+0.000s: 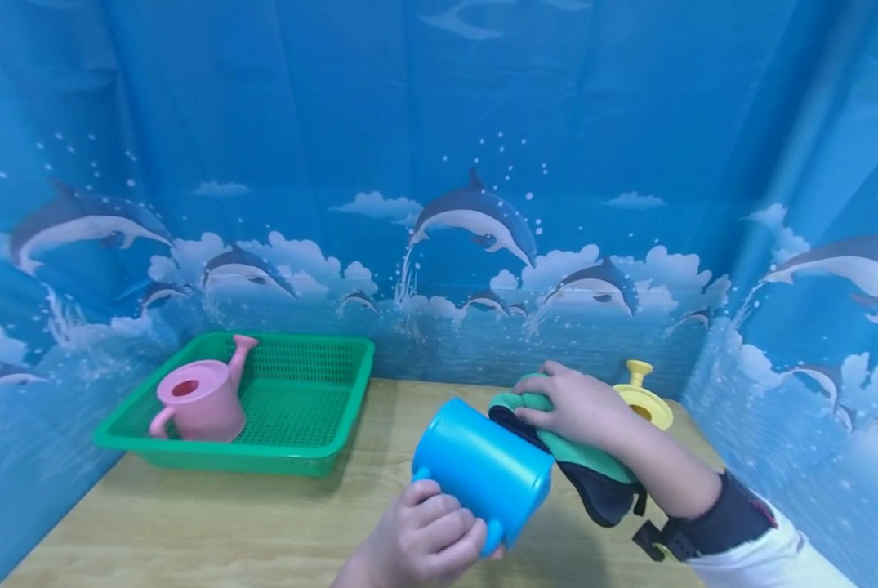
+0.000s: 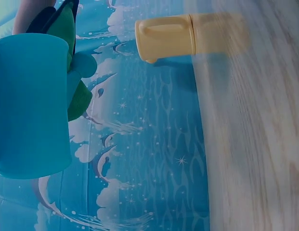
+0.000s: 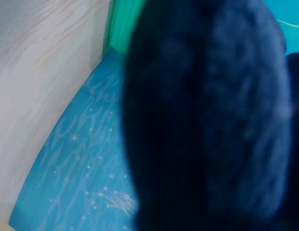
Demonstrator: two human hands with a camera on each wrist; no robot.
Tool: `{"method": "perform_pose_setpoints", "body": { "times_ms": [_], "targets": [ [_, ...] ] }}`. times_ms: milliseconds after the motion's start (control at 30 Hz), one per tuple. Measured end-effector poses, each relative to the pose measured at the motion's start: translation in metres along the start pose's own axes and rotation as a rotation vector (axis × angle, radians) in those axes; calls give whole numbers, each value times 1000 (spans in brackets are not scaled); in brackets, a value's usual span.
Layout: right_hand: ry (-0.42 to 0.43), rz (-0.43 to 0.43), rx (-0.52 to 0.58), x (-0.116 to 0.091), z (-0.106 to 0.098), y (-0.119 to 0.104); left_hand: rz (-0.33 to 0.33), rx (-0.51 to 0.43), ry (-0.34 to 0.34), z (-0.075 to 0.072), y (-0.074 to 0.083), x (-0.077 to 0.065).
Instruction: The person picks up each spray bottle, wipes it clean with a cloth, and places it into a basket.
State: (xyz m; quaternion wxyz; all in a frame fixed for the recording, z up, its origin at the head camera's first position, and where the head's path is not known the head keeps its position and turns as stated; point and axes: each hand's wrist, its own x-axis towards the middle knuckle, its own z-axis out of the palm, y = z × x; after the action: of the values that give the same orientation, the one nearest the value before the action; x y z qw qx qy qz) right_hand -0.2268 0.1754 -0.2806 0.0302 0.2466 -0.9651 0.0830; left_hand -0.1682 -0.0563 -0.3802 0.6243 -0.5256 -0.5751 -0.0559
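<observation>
My left hand (image 1: pixel 430 535) grips the handle of a blue watering can (image 1: pixel 479 469), which is tilted over the table. In the left wrist view the can's blue body (image 2: pixel 31 106) fills the left side. My right hand (image 1: pixel 581 408) holds a green and black cloth (image 1: pixel 589 461), fingers curled over its upper end. The cloth's edge lies right at the can's right side. Dark fabric of the cloth (image 3: pixel 207 115) fills much of the right wrist view, blurred. Behind the right forearm stands a yellow watering can (image 1: pixel 648 404), partly hidden; it also shows as a yellow body (image 2: pixel 164 36) in the left wrist view.
A green basket (image 1: pixel 236 453) stands at the back left of the wooden table (image 1: pixel 262 523), with a pink watering can (image 1: pixel 203 404) upright inside. A blue curtain (image 1: pixel 439 98) printed with dolphins hangs behind the table and along both sides.
</observation>
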Motion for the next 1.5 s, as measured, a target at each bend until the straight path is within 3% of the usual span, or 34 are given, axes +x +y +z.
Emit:
{"method": "perform_pose_setpoints", "body": {
  "times_ms": [233,367,600,833,967,1133,1333,1500],
  "targets": [
    [-26,-106,112,3,-5,3,65,4,62,-3,-1,17],
    [-32,-112,158,6,-7,0,64,-23,56,-4,2,23],
    [0,-73,154,9,-1,-7,50,-97,44,3,9,19],
    [-8,-54,66,-1,-1,-6,36,-51,13,2,0,9],
    [-21,-84,49,-6,-2,-1,-5,-67,-13,0,-3,2],
    [-31,-77,56,-10,1,3,1,-58,-22,1,-6,-4],
    [-58,-31,85,-4,8,2,60,-23,5,-2,-7,8],
    [-83,-28,126,1,16,2,61,-48,1,-4,0,17]
  ]
}}
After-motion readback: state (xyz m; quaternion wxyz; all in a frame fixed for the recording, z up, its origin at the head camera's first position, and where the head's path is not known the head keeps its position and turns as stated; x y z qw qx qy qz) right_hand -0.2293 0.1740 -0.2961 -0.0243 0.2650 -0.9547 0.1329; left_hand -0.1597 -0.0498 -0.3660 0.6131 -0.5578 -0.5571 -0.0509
